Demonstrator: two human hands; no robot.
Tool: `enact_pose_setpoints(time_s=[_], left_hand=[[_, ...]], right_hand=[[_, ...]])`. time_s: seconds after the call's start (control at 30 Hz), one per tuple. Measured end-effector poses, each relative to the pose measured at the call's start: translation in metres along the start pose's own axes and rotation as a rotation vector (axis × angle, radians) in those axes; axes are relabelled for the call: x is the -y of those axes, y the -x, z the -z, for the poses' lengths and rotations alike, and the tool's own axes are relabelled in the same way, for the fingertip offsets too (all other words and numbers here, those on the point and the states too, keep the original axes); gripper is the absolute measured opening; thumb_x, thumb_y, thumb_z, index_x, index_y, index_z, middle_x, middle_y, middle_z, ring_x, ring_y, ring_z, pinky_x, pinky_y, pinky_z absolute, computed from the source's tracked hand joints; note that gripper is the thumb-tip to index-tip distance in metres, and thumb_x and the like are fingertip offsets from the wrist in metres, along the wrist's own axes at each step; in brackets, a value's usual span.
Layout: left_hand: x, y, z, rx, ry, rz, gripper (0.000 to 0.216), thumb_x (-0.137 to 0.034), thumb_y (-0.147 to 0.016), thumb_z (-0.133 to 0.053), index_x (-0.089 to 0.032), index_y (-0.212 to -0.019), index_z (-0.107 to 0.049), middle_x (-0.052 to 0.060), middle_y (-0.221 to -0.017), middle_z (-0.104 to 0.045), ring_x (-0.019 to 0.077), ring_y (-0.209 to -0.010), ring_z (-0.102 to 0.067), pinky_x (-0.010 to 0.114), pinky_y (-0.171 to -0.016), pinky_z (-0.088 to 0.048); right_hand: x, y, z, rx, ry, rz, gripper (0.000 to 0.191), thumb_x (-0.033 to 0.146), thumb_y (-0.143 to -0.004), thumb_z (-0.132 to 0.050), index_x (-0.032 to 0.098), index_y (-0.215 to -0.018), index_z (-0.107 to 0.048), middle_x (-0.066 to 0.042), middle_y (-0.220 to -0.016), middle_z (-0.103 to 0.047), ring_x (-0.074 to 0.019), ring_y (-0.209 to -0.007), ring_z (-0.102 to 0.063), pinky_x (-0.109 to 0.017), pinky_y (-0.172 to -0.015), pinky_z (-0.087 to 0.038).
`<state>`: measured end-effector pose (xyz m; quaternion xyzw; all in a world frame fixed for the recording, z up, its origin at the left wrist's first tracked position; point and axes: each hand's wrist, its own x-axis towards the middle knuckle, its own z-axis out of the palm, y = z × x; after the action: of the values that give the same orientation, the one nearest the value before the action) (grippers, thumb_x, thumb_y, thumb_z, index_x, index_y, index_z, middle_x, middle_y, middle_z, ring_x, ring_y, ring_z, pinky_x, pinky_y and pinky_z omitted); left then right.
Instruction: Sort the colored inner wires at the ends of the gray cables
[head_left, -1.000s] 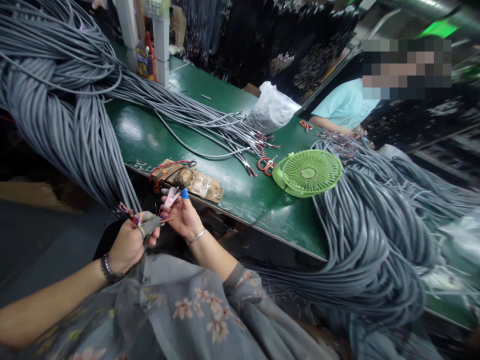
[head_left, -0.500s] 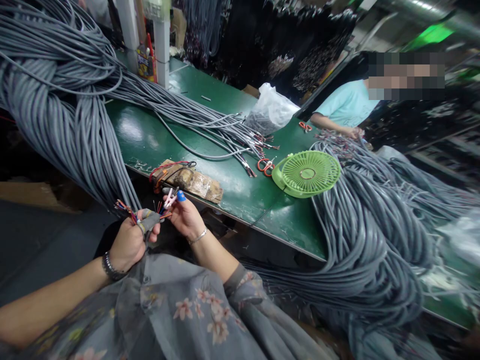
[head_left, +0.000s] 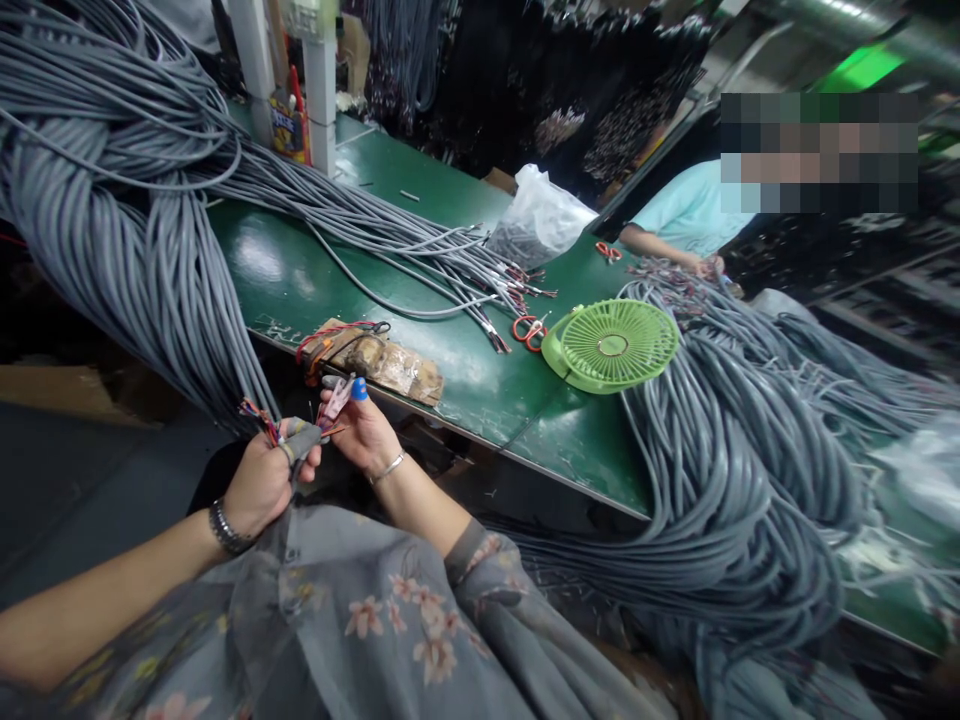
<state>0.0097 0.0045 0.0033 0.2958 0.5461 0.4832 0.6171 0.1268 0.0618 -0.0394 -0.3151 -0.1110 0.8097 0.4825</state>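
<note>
My left hand (head_left: 262,480), its thumb wrapped in grey, is closed around the end of a grey cable. Thin coloured wires (head_left: 259,418) fan out above this fist, and more stick out toward the other hand. My right hand (head_left: 367,440), with a blue cover (head_left: 360,389) on one fingertip, pinches a small pink clip (head_left: 339,399) that looks like a clothespin. The clip is right at the wire tips; whether it bites on a wire is too small to tell. A thick bundle of grey cables (head_left: 202,300) hangs beside my left hand.
Along the green table's edge lies a taped brown block (head_left: 386,367) with red and black leads. Beyond are orange-handled scissors (head_left: 529,332), a green fan (head_left: 611,345) and a plastic bag (head_left: 541,215). Cable bundles (head_left: 720,470) drape at right. Another person (head_left: 682,215) handles wires across the table.
The pink clip's spread legs have come closer together, and my right hand has shifted slightly left toward the wires. My left hand keeps its grip on the cable.
</note>
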Motion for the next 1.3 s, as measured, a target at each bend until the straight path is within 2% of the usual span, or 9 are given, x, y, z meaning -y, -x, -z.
enact_pose_setpoints(time_s=[0.17,0.3,0.4,0.73,0.83,0.93,1.07,1.2,1.3], left_hand=[[0.002,0.005,0.006,0.035,-0.043,-0.019,0.033,-0.039,-0.049,-0.085,-0.019,-0.052,-0.059,-0.003,-0.045,-0.058,0.0077,-0.037,-0.047,0.018,-0.037,-0.036],[0.008,0.007,0.015,0.117,-0.187,-0.089,0.029,-0.041,-0.058,-0.082,-0.019,-0.052,-0.063,0.0,-0.047,-0.062,0.01,-0.039,-0.051,0.02,-0.039,-0.039],[0.01,0.008,0.017,0.168,-0.281,-0.129,0.024,-0.038,-0.06,-0.08,-0.021,-0.053,-0.066,0.001,-0.049,-0.064,0.0122,-0.041,-0.054,0.022,-0.042,-0.043],[0.011,-0.003,0.018,0.375,-0.47,0.053,0.009,-0.026,-0.057,-0.072,-0.021,-0.054,-0.066,0.003,-0.049,-0.069,0.0154,-0.041,-0.057,0.024,-0.043,-0.044],[0.009,-0.003,0.017,0.345,-0.411,0.064,0.015,-0.03,-0.057,-0.075,-0.02,-0.052,-0.065,0.002,-0.048,-0.067,0.0144,-0.04,-0.057,0.024,-0.044,-0.043],[0.008,-0.001,0.016,0.255,-0.288,0.026,0.025,-0.038,-0.057,-0.081,-0.02,-0.054,-0.064,0.001,-0.048,-0.065,0.0131,-0.041,-0.056,0.023,-0.044,-0.044],[0.012,-0.002,0.015,0.197,-0.208,0.016,0.034,-0.047,-0.055,-0.084,-0.02,-0.059,-0.065,0.0,-0.049,-0.065,0.0128,-0.042,-0.055,0.023,-0.043,-0.042],[0.014,-0.004,0.018,0.246,-0.281,0.001,0.032,-0.047,-0.058,-0.082,-0.02,-0.057,-0.064,-0.001,-0.05,-0.066,0.0128,-0.045,-0.058,0.023,-0.047,-0.044],[0.012,-0.004,0.021,0.343,-0.393,0.003,0.029,-0.046,-0.062,-0.079,-0.02,-0.057,-0.066,0.002,-0.054,-0.07,0.0157,-0.048,-0.062,0.026,-0.05,-0.047]], right_hand=[[0.01,0.01,0.014,0.154,0.257,-0.087,0.054,0.071,-0.088,-0.06,0.018,-0.087,-0.069,-0.005,-0.08,-0.072,-0.015,-0.067,-0.063,-0.027,-0.062,-0.053],[0.019,0.02,0.027,0.26,0.568,-0.106,0.049,0.061,-0.067,-0.086,0.016,-0.082,-0.07,-0.002,-0.073,-0.07,-0.0143,-0.066,-0.064,-0.024,-0.061,-0.051],[0.023,0.025,0.027,0.274,0.673,-0.036,0.045,0.052,-0.059,-0.092,0.017,-0.075,-0.069,0.002,-0.07,-0.068,-0.0124,-0.065,-0.062,-0.026,-0.066,-0.051],[0.028,0.047,0.012,0.355,1.101,0.233,0.042,0.055,-0.071,-0.083,0.017,-0.067,-0.066,0.004,-0.064,-0.059,-0.0113,-0.062,-0.049,-0.024,-0.062,-0.041],[0.028,0.053,0.014,0.301,1.052,0.323,0.038,0.056,-0.078,-0.076,0.018,-0.076,-0.071,0.001,-0.075,-0.065,-0.0141,-0.072,-0.057,-0.027,-0.072,-0.046],[0.025,0.057,0.022,0.204,0.896,0.338,0.038,0.055,-0.077,-0.077,0.02,-0.088,-0.072,-0.001,-0.086,-0.07,-0.0158,-0.079,-0.062,-0.029,-0.078,-0.05],[0.007,0.058,0.032,0.092,0.711,0.261,0.045,0.055,-0.066,-0.086,0.021,-0.091,-0.07,0.0,-0.085,-0.071,-0.015,-0.075,-0.062,-0.027,-0.068,-0.05],[-0.013,0.053,0.03,0.008,0.616,0.35,0.043,0.055,-0.064,-0.087,0.02,-0.08,-0.068,0.002,-0.072,-0.067,-0.0127,-0.068,-0.059,-0.027,-0.07,-0.051],[-0.014,0.047,0.025,0.047,0.658,0.274,0.044,0.055,-0.062,-0.088,0.019,-0.073,-0.066,0.003,-0.065,-0.064,-0.0111,-0.06,-0.055,-0.027,-0.064,-0.048]])
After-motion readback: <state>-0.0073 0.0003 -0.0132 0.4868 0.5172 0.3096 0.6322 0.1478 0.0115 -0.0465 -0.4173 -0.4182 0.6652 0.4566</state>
